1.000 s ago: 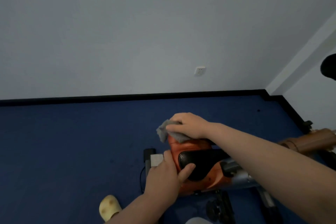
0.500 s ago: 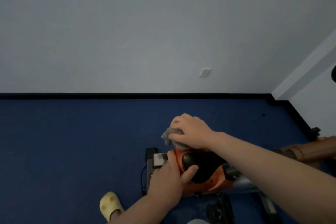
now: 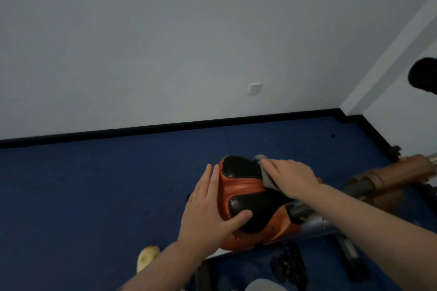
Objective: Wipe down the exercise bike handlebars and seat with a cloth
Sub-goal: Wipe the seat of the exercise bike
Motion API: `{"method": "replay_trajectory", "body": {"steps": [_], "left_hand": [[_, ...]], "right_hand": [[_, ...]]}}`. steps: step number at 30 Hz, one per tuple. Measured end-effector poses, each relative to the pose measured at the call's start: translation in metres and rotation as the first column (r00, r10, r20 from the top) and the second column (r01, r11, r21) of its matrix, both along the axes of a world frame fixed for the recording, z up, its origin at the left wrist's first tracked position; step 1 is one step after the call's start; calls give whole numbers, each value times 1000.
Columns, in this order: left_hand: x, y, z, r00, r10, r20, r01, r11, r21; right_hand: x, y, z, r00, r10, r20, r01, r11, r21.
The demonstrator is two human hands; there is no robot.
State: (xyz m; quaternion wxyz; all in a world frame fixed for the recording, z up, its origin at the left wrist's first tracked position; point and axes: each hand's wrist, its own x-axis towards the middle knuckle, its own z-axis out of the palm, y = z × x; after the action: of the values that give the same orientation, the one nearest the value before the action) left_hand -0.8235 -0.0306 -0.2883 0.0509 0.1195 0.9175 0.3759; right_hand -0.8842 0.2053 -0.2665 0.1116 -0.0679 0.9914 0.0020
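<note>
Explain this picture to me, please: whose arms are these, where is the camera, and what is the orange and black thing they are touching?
No machine is at work here: a person wears a wide-angle camera on the head, so you look forward and down along their own two arms. The orange and black thing is the exercise bike seat, seen from above, standing over blue carpet. The left hand lies against the seat's edge, fingers straight and thumb on a black pad, as if to steady it. The right hand presses a grey cloth flat onto the seat's far side to wipe it. A yellow slipper shows at the bottom, and a wall socket on the white wall.
</note>
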Motion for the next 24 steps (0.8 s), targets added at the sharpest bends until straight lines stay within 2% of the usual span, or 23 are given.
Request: {"method": "replay_trajectory", "body": {"steps": [1,4,6,9,11,14,17,18,20,22,23,24], "left_hand": [[-2,-1,-1,1000,-15,3,14,1000,21],[-8,-3,-3,996,-84,-6,85,990,116],[-17,-6,-3,995,-96,-2,95,972,216],[-37,-9,-1,997,-82,-15,82,932,352],[-55,-7,6,992,-117,-53,128,944,306],[-87,8,20,940,-316,-125,332,933,140],[-113,29,25,821,-562,-98,555,827,-93],[-118,34,24,796,-600,-78,588,798,-131],[-122,39,19,800,-596,-71,583,799,-148],[-123,40,14,813,-576,-82,563,815,-138],[-124,41,12,813,-576,-88,562,815,-140],[-124,41,11,812,-577,-90,563,814,-140]], "right_hand": [[-2,-17,-1,999,-31,-9,31,999,-12],[-4,-71,-2,975,-191,-113,164,963,-215],[4,-86,-1,962,-151,-226,95,966,-241],[28,-69,0,975,-42,-218,-15,968,-252],[45,-45,-2,972,-90,-217,36,970,-241],[55,-1,-1,924,-320,-209,290,943,-163],[43,20,0,878,-477,-34,466,869,-165],[38,18,-2,851,-524,-27,511,840,-181],[34,-4,-10,703,-705,-89,671,700,-243],[34,-40,-12,411,-908,-80,805,403,-435],[36,-59,-10,307,-951,-37,819,283,-499],[38,-78,-9,269,-963,5,832,230,-505]]}}
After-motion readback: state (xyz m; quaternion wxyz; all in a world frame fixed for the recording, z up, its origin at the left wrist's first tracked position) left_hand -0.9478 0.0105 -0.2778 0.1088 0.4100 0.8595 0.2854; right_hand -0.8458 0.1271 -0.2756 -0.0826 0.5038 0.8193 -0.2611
